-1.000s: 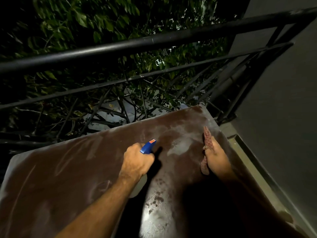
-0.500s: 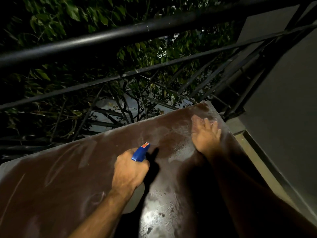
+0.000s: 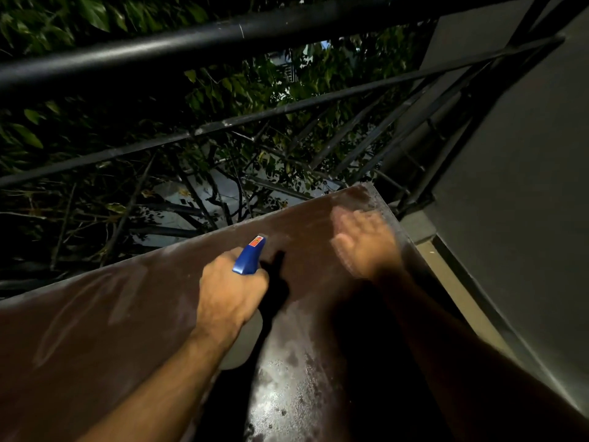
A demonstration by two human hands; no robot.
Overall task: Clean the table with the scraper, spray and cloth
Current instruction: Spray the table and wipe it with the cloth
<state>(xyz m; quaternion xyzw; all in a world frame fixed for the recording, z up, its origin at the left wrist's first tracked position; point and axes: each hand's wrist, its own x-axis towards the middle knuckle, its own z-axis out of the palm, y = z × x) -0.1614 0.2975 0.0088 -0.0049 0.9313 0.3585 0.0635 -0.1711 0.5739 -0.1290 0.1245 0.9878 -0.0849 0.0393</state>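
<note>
- The left hand (image 3: 231,290) has its grip clenched around the neck of a spray bottle with a blue plastic trigger head (image 3: 249,256) and a pale translucent body that shows below the wrist.
- A small orange-red label sits at the nozzle tip, which points away from the person, toward the far edge of the desk.
- The bottle is held above the dark brown, flat-topped desk (image 3: 95,330); its black shadow falls on the surface just right of the grip.
- The right hand (image 3: 363,242) lies palm-down, fingers spread, near the far right corner of the desk, to the right of the spray grip and further from the person.
- That hand is motion-blurred; its grip looks released and flat, and whether a cloth lies under it cannot be told.
- Nearer the person than the two hands, between the forearms, the desk surface glistens with wet speckles and droplets.
- Left of the spray grip the desk carries dry, pale dusty streaks.
- Beyond the far edge runs a black metal tube railing (image 3: 223,36), with green leafy branches (image 3: 223,90) behind it.
- To the right of the right hand stands a plain grey wall (image 3: 526,186).
</note>
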